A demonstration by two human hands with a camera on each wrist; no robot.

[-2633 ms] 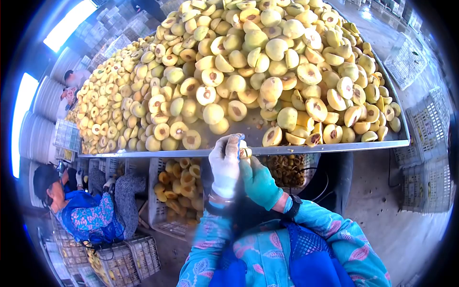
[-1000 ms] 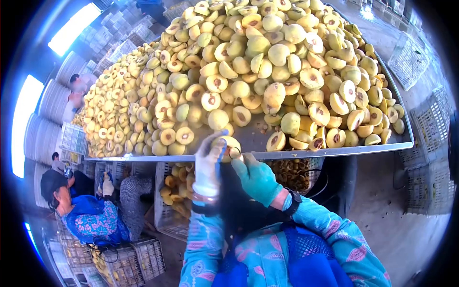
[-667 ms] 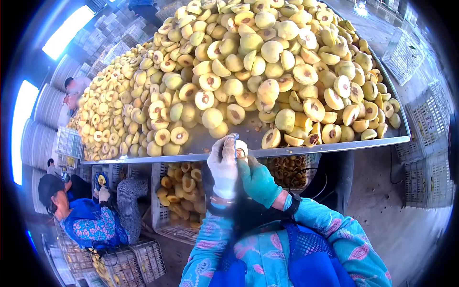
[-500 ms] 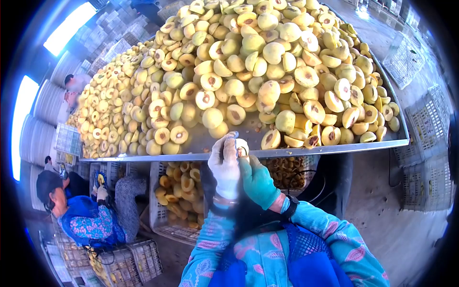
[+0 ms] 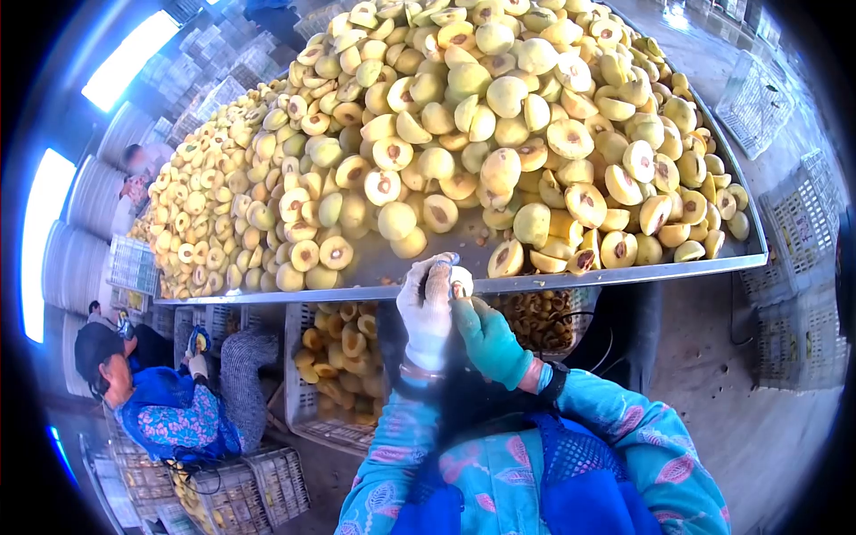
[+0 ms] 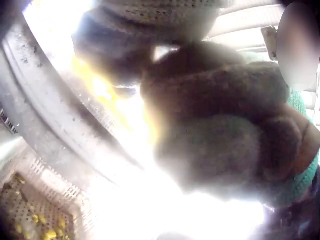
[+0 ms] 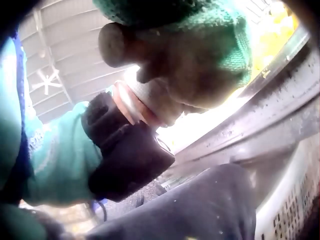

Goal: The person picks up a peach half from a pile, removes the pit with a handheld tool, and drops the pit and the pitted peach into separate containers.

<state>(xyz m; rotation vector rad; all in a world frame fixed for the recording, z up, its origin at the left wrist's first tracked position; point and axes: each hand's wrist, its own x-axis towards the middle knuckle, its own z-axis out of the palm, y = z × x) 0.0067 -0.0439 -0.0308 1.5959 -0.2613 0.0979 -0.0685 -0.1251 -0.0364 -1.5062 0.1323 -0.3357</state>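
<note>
In the head view, a pale fruit half (image 5: 460, 277) sits between the two hands above the tray's front edge. The white-gloved left hand (image 5: 426, 312) grips it from the left, fingers curled over it. From the lower right, the teal-gloved right hand (image 5: 492, 342) has its curled fingers close against the fruit, around a small tool that is mostly hidden. Only a thin dark curve of this tool shows at the fruit. Shadow and glare hide the grip in both wrist views, where the teal glove (image 7: 220, 55) arches over the top.
Halved yellow fruit (image 5: 499, 169) is heaped on a metal tray (image 5: 571, 280). Beneath stand a crate of fruit halves (image 5: 343, 357) and one of small brown pieces (image 5: 539, 321). At the left sits a person in blue (image 5: 178, 415). Stacked crates (image 5: 798, 294) stand right.
One second ago the hands were farther apart, with the fruit turned up and a loop showing at the right fingertips. They have since come together, the left hand moving right.
</note>
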